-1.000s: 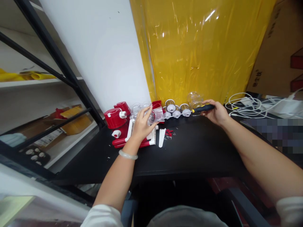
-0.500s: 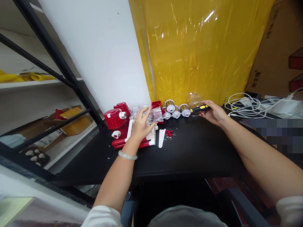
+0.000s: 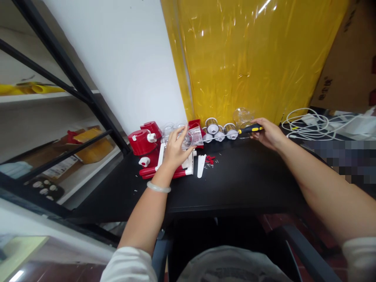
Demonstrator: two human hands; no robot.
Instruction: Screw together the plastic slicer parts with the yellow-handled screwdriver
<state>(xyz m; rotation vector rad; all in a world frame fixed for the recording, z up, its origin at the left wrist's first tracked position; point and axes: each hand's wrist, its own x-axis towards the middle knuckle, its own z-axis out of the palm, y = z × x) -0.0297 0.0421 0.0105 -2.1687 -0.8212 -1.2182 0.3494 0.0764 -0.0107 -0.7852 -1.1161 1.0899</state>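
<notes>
At mid-frame, the left hand [image 3: 174, 152] clasped a clear cup [image 3: 193, 138] while the right hand [image 3: 268, 134] clenched a screwdriver [image 3: 250, 129] whose long tip could slip and jab it.

Both arms reach forward, left hand [image 3: 175, 148] curled in a grasp, right hand [image 3: 268, 134] clenched.

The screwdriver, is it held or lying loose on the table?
Held: the right hand grips the screwdriver by its handle, shaft pointing at the clear part the left hand holds.
</notes>
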